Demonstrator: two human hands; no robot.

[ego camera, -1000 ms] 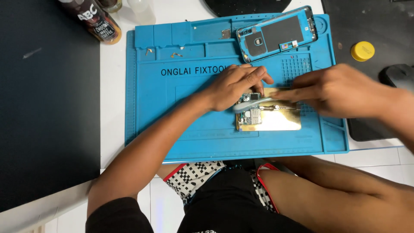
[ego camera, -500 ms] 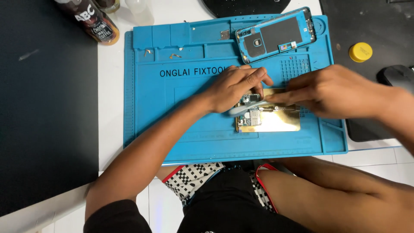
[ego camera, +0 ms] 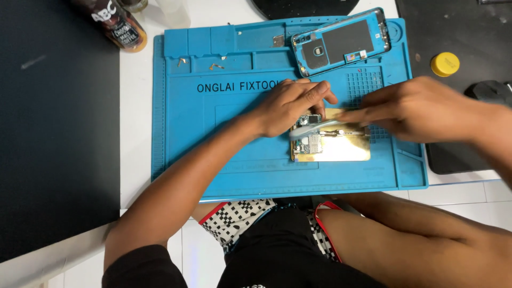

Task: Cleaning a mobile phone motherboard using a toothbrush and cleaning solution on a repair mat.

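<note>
On the blue silicone repair mat (ego camera: 213, 160), a phone circuit board (ego camera: 308, 144) lies on a gold metal plate (ego camera: 346, 152). The left hand (ego camera: 290, 106) pins the board with flat fingers; the right hand (ego camera: 421, 109) pinches pale tweezers (ego camera: 314, 128) over it. Component work seems underway, calling for steady tips.

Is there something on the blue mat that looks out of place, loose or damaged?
Small metal bits lie loose in the blue mat tray slots. The phone frame rests tilted over the mat's top edge, opened. Both hands, left hand and right hand, work on the circuit board.
</note>
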